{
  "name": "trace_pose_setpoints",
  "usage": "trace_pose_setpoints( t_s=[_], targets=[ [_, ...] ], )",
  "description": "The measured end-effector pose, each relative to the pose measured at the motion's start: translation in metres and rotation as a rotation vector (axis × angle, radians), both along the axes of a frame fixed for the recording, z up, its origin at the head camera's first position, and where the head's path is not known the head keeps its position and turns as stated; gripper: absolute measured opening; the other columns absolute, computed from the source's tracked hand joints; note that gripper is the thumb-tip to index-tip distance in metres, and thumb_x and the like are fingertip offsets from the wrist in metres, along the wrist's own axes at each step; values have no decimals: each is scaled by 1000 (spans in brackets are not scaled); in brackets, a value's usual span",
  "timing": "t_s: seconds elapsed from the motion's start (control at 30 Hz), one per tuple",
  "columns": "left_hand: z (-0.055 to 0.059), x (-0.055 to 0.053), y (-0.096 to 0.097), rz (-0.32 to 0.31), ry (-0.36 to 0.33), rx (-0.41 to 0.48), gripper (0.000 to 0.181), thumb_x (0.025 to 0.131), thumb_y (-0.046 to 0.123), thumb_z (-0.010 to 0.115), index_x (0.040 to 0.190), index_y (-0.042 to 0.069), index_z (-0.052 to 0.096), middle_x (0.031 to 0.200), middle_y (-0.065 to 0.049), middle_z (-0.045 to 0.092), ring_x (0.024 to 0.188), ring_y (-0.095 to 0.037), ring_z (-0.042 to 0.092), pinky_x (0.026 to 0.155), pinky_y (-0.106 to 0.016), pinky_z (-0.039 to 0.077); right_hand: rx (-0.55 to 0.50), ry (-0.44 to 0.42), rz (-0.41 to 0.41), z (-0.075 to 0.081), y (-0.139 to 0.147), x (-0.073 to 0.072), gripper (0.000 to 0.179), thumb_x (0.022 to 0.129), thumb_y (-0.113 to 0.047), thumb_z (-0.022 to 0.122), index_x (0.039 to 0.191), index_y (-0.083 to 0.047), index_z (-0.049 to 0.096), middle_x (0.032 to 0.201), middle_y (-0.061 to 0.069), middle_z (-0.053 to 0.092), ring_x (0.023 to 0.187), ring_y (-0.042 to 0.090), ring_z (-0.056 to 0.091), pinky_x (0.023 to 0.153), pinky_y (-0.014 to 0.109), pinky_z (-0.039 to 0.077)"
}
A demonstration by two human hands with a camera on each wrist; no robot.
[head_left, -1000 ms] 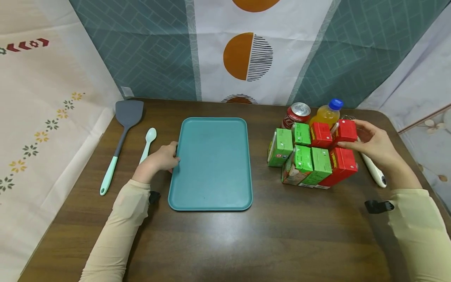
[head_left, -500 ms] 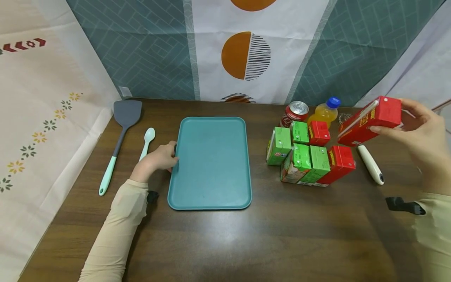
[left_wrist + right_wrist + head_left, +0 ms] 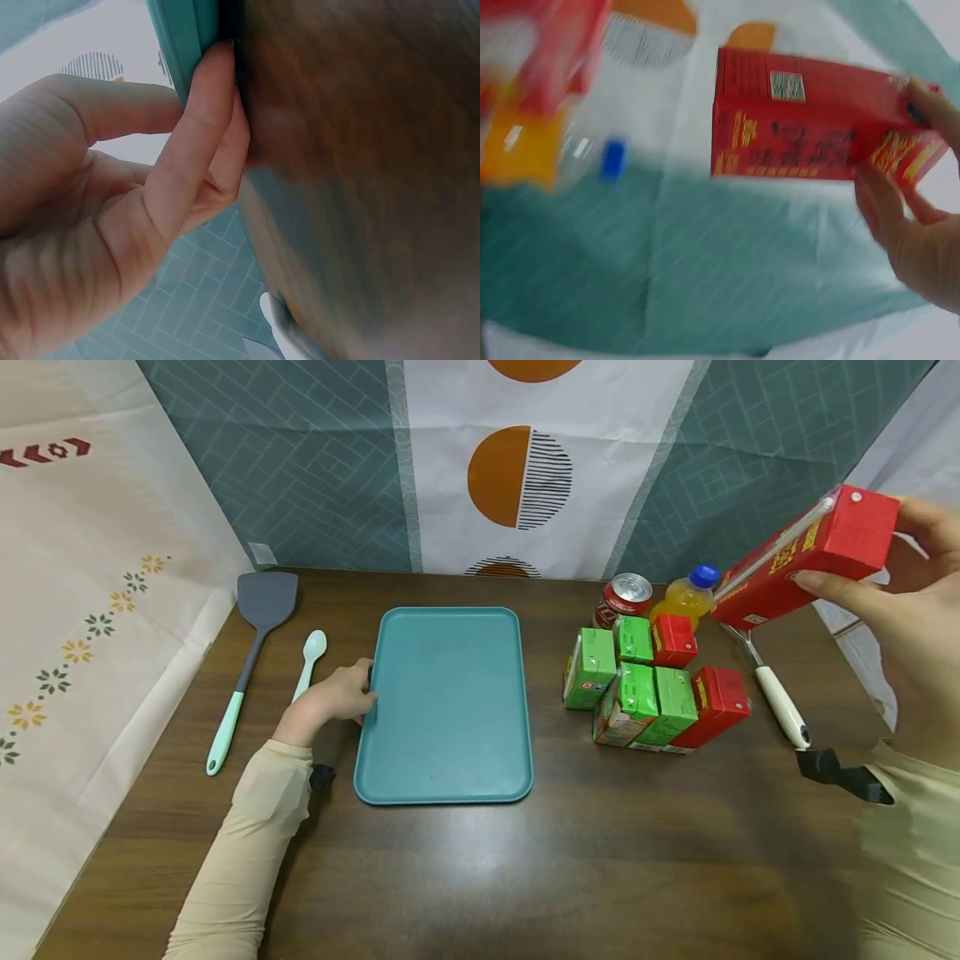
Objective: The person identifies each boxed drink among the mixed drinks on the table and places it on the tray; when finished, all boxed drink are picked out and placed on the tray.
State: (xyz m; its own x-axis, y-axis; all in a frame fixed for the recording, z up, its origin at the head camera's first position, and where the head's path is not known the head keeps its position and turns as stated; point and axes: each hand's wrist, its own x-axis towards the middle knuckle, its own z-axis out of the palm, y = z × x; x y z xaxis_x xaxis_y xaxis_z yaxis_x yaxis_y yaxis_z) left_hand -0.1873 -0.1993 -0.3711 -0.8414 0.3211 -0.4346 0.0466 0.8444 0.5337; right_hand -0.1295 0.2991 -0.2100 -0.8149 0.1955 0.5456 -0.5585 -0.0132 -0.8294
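Observation:
My right hand [image 3: 903,581] holds a red drink carton [image 3: 806,558] tilted in the air, high above the table's right side; the right wrist view shows the red carton [image 3: 802,127] pinched at one end by my fingers [image 3: 900,217]. Below it stands a cluster of green and red cartons [image 3: 652,689]. My left hand [image 3: 337,697] rests at the left rim of the teal tray [image 3: 450,693], fingers [image 3: 191,142] curled against the tray edge [image 3: 180,37].
A grey spatula [image 3: 255,635] and a mint spoon [image 3: 309,660] lie left of the tray. A soda can [image 3: 624,596], an orange juice bottle [image 3: 686,596] and a white-handled utensil [image 3: 776,702] sit near the cartons. Patterned backdrop behind the table.
My right hand has lifted one red carton out of the cluster, up and to the right. The left hand has stayed at the tray rim.

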Motion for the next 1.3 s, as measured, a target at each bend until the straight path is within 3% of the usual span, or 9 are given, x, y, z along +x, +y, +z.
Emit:
trace_pose_setpoints(
  t_s=[0.1, 0.23, 0.4, 0.57, 0.7, 0.9, 1.1, 1.2, 1.3],
  targets=[
    [2, 0, -3, 4, 1, 2, 61, 94, 6, 44, 141, -15, 11, 95, -26, 55, 66, -20, 65, 67, -35, 53, -29, -9, 2, 7, -33, 7, 59, 62, 28, 66, 117, 10, 57, 117, 22, 54, 105, 30, 56, 77, 24, 53],
    [4, 0, -7, 4, 9, -5, 61, 94, 6, 45, 141, -15, 12, 96, -25, 54, 66, -20, 65, 70, -36, 52, -27, -14, 74, 8, -76, 9, 56, 62, 25, 68, 115, 10, 58, 113, 22, 55, 103, 32, 56, 75, 27, 54],
    [0, -1, -9, 10, 3, 0, 61, 94, 6, 46, 141, -14, 13, 94, -23, 54, 65, -19, 65, 69, -36, 53, 65, -24, 192, -7, -114, -4, 58, 65, 18, 72, 119, 2, 57, 116, 16, 58, 106, 29, 54, 77, 25, 54],
    [-1, -1, -5, 21, -4, 27, 60, 94, 5, 46, 141, -12, 15, 95, -22, 53, 65, -20, 65, 68, -35, 53, 183, -72, 213, -27, -146, -21, 61, 68, 10, 75, 124, -2, 55, 122, 12, 56, 112, 26, 53, 82, 29, 52],
    [2, 0, 1, 17, 0, 23, 61, 94, 6, 47, 142, -12, 14, 95, -23, 53, 66, -20, 65, 71, -37, 53, 248, -157, 191, -45, -172, -37, 60, 73, 2, 76, 127, -3, 52, 125, 9, 54, 115, 24, 54, 87, 33, 50],
    [0, 1, 2, 20, 3, 6, 61, 94, 7, 47, 142, -12, 14, 97, -23, 54, 66, -21, 65, 75, -40, 51, 336, -316, 183, -85, -216, -61, 64, 74, -15, 79, 130, -8, 49, 125, 5, 55, 112, 18, 57, 88, 31, 50],
    [-1, 1, 4, 40, -21, -4, 62, 95, 7, 46, 143, -11, 12, 104, -26, 53, 70, -22, 66, 74, -36, 53, 360, -544, 320, -113, -253, -76, 67, 76, -15, 78, 134, -16, 45, 130, 2, 47, 123, 21, 49, 90, 31, 49],
    [-1, 1, 4, 47, -19, 1, 61, 95, 7, 47, 143, -11, 13, 103, -27, 53, 70, -22, 66, 70, -35, 54, 311, -581, 386, -120, -267, -83, 67, 76, -11, 77, 134, -16, 44, 131, 3, 46, 126, 21, 46, 90, 31, 49],
    [0, 1, 3, 49, -8, -4, 61, 94, 6, 47, 142, -11, 14, 100, -26, 54, 68, -22, 66, 68, -34, 54, 270, -582, 399, -123, -279, -92, 67, 76, -10, 77, 134, -15, 44, 133, 3, 45, 126, 19, 46, 89, 31, 49]
  ],
)
